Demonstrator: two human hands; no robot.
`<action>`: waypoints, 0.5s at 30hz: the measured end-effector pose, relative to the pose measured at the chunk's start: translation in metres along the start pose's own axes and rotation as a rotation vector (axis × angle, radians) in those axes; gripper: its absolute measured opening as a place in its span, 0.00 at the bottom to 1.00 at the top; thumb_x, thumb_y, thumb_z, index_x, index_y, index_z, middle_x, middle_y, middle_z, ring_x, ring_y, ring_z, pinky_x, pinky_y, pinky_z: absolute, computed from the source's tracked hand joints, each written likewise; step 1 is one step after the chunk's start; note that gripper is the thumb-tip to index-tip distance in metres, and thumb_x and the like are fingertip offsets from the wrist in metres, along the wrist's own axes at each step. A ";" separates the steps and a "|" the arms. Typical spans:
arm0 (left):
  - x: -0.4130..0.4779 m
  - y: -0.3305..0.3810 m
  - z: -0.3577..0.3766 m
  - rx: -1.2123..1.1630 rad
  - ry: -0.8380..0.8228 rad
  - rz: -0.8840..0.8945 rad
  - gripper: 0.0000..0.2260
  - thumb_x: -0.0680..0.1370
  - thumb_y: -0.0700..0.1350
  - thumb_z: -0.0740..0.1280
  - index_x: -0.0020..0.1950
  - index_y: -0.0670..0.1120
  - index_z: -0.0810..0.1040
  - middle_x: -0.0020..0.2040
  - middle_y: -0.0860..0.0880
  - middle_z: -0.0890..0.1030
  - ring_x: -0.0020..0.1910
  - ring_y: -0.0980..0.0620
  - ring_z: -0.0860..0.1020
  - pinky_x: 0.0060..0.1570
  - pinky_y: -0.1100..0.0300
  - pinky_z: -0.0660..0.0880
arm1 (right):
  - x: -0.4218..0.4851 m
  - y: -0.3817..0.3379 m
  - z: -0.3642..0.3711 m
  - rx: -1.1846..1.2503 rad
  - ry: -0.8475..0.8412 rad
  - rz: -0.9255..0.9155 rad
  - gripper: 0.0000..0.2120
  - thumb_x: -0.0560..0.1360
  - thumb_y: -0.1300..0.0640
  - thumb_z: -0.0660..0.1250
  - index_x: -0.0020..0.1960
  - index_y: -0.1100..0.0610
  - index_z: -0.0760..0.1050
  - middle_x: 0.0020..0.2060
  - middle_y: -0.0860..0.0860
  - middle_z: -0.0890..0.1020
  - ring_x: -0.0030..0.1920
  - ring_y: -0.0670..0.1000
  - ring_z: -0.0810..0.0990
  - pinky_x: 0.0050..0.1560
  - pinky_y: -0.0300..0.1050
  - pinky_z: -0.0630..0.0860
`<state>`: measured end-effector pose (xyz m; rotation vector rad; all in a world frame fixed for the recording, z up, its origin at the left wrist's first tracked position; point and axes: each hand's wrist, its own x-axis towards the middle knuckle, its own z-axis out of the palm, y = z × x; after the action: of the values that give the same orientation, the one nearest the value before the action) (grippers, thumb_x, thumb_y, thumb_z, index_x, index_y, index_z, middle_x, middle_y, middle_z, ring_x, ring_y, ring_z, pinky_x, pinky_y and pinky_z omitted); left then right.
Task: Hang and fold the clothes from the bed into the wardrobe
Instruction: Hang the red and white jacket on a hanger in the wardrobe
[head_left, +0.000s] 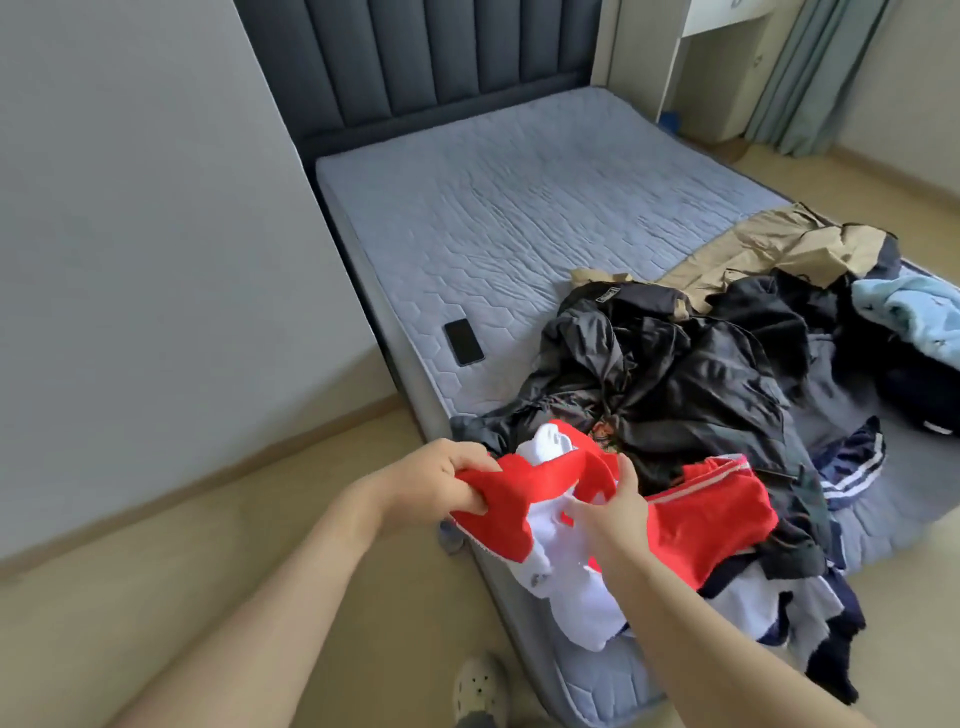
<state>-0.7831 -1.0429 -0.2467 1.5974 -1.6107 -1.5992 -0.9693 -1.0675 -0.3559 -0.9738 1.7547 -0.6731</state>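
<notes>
A red and white garment lies at the near corner of the bed, partly lifted. My left hand grips its red edge on the left. My right hand pinches the red fabric near the middle, fingers pointing up. Behind it sits a heap of clothes: a black shiny jacket, beige trousers, a light blue fleece piece, and a navy piece with white stripes. White and dark fabric hangs over the mattress edge. No wardrobe is in view.
A black phone lies on the mattress near its left edge. A dark padded headboard stands at the far end. A white desk and grey curtain are at the back right. My slippered foot stands on beige floor beside the bed.
</notes>
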 end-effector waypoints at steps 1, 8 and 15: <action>-0.006 0.004 0.002 -0.023 0.048 0.016 0.12 0.71 0.25 0.63 0.41 0.41 0.78 0.41 0.45 0.75 0.47 0.52 0.74 0.50 0.59 0.70 | 0.000 -0.001 -0.001 -0.030 -0.037 -0.010 0.38 0.67 0.66 0.69 0.73 0.50 0.61 0.61 0.58 0.74 0.60 0.59 0.75 0.60 0.53 0.73; -0.047 0.009 0.021 -0.371 0.404 0.023 0.07 0.60 0.34 0.60 0.33 0.44 0.73 0.28 0.52 0.73 0.31 0.56 0.70 0.33 0.64 0.66 | -0.021 -0.006 0.004 -0.112 -0.152 -0.138 0.12 0.72 0.62 0.64 0.31 0.56 0.68 0.27 0.49 0.72 0.33 0.52 0.71 0.34 0.45 0.68; -0.126 -0.049 0.016 -0.655 0.874 -0.067 0.17 0.68 0.24 0.52 0.33 0.44 0.72 0.27 0.51 0.74 0.31 0.53 0.70 0.30 0.63 0.64 | -0.063 -0.028 0.073 -0.269 -0.567 -0.283 0.06 0.71 0.66 0.61 0.45 0.58 0.68 0.34 0.52 0.72 0.37 0.52 0.73 0.37 0.46 0.73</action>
<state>-0.7382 -0.9150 -0.2387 1.6099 -0.5142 -1.0222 -0.8808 -1.0289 -0.3299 -1.4526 1.2311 -0.2866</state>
